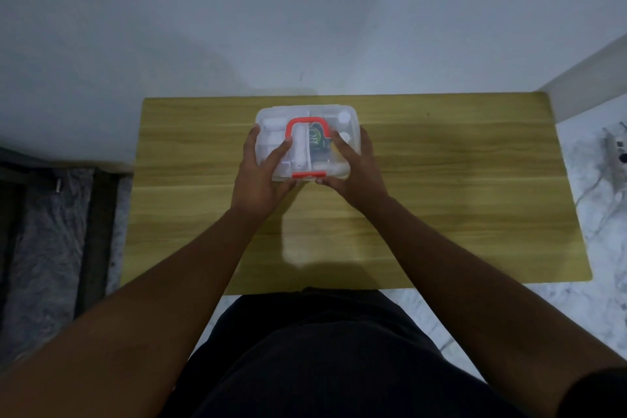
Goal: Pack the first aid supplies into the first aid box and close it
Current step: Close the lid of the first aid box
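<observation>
A clear plastic first aid box sits on the wooden table, lid down. Its red handle lies flat on the lid, and a red latch shows at the near edge. Through the lid I see white rolls, white bottles and a dark green packet. My left hand grips the box's left side, fingers spread over the lid, thumb under the near edge. My right hand holds the right side the same way, thumb next to the latch.
The table stands against a white wall. A dark frame and grey covering lie on the floor at left. At right is marbled floor with a cable and a socket strip. My dark trousers fill the bottom.
</observation>
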